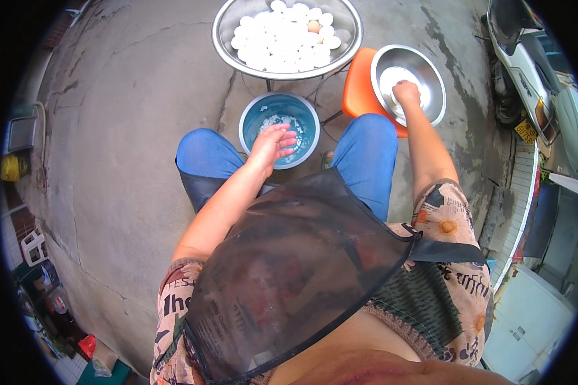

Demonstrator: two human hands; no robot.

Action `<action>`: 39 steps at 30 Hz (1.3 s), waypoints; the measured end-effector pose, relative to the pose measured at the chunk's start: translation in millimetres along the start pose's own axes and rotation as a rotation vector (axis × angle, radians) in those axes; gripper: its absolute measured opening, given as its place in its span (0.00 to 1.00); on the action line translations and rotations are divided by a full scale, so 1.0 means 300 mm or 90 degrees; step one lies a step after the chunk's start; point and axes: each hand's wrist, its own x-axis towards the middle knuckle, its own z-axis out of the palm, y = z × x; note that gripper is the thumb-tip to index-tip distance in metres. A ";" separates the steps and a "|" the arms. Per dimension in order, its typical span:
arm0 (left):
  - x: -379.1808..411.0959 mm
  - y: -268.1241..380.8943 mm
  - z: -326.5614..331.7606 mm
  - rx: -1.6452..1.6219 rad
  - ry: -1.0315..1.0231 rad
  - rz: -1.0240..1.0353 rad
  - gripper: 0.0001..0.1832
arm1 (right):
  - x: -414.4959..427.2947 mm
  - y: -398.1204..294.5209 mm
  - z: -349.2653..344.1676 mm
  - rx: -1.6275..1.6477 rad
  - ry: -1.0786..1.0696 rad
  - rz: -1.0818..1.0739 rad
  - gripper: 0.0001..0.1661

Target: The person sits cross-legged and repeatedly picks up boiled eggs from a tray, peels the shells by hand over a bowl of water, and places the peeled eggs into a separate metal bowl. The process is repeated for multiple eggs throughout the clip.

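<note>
My left hand is held palm up above the near part of a blue basin with a pale rim, its fingers slightly curled and nothing visible in them. Pieces that look like white eggshell lie in the basin, which stands on the floor between my knees. To the right, my right hand reaches down into a stainless steel bowl, fingers curled. Something white shows under that hand, but whether it is held is unclear. An orange plastic stool supports the bowl.
A large steel basin full of white eggs, with a brown egg among them, rests on a metal stand. A parked scooter borders the right side. A white stool lies far left on the concrete floor.
</note>
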 end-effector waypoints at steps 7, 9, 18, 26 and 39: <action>-0.003 0.004 0.055 0.005 -0.022 0.003 0.16 | 0.122 -0.267 -0.080 0.194 0.459 -0.455 0.21; -0.123 -0.028 0.067 0.011 -0.012 0.024 0.16 | 0.005 -0.363 -0.076 0.216 0.411 -0.557 0.24; -0.131 -0.008 0.079 -0.004 -0.057 0.064 0.15 | -0.129 -0.660 -0.100 -0.055 0.021 -0.525 0.32; -0.129 -0.022 0.075 0.022 -0.069 0.062 0.16 | -0.113 -0.615 -0.143 0.085 0.118 -0.513 0.35; -0.119 0.021 0.060 0.069 -0.029 0.042 0.16 | -0.362 -0.158 -0.164 0.799 0.026 -0.488 0.27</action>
